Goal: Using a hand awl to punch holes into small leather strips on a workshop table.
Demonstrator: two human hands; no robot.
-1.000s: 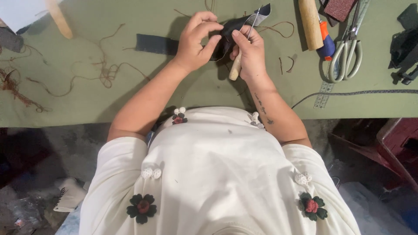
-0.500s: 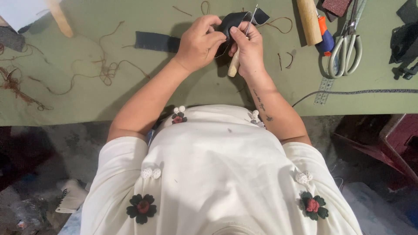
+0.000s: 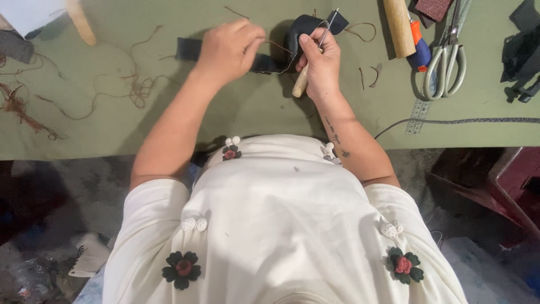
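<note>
Two hands meet near the far edge of the green worktop (image 3: 253,112), joined by a thin brown thread. Starting at the left, loose brown thread scraps (image 3: 135,90) lie well apart from the work. Next comes the left hand (image 3: 228,50), fingers pinched shut on the thread (image 3: 277,46), which runs taut toward 3 o'clock into the dark leather piece (image 3: 306,28). A flat black strap (image 3: 188,48) stretches under that hand, its long axis along 9 to 3 o'clock. The right hand (image 3: 320,62) is closed around a wooden-handled awl (image 3: 301,84), whose metal shaft points to 1 o'clock across the leather, and also steadies the piece. So the leather lies just at 3 o'clock of the left hand, touching the right. Farther right rest a wooden handle (image 3: 398,28), scissors (image 3: 447,62) and a steel ruler (image 3: 417,115).
</note>
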